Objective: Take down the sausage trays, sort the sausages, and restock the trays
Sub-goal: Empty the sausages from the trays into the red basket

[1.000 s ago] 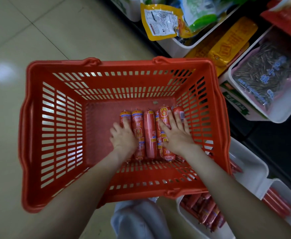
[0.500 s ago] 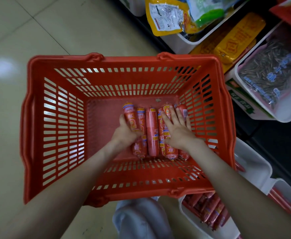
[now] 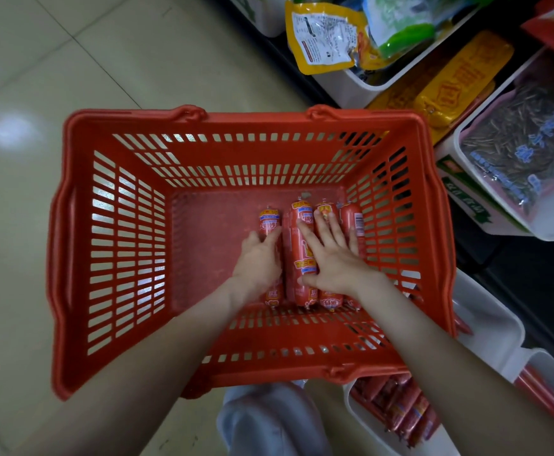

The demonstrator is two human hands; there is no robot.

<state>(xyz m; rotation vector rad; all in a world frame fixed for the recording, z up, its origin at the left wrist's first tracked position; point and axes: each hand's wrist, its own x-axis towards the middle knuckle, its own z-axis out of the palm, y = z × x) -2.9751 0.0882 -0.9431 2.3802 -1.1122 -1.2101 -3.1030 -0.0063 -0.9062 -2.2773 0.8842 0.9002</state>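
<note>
A red plastic basket [image 3: 111, 258] stands on the floor below me. Several red-wrapped sausages [image 3: 301, 238] lie side by side on its bottom, toward the right wall. My left hand [image 3: 258, 263] is curled round the leftmost sausage [image 3: 270, 220], thumb against it. My right hand [image 3: 329, 261] lies flat with spread fingers on top of the other sausages. A white tray [image 3: 486, 327] sits at the basket's lower right, and another white tray [image 3: 361, 419] under the basket's near edge holds more sausages [image 3: 400, 409].
Store shelves at the upper right hold white bins with snack bags: a yellow pouch [image 3: 324, 37], yellow packs [image 3: 456, 83] and a bag of seeds [image 3: 518, 146]. Tiled floor [image 3: 22, 93] lies to the left. My knee in light cloth [image 3: 269, 422] shows below the basket.
The sausages have been pushed together toward the basket's right wall. My left hand has closed round the leftmost sausage and moved right with it; my right hand stays flat on the rest.
</note>
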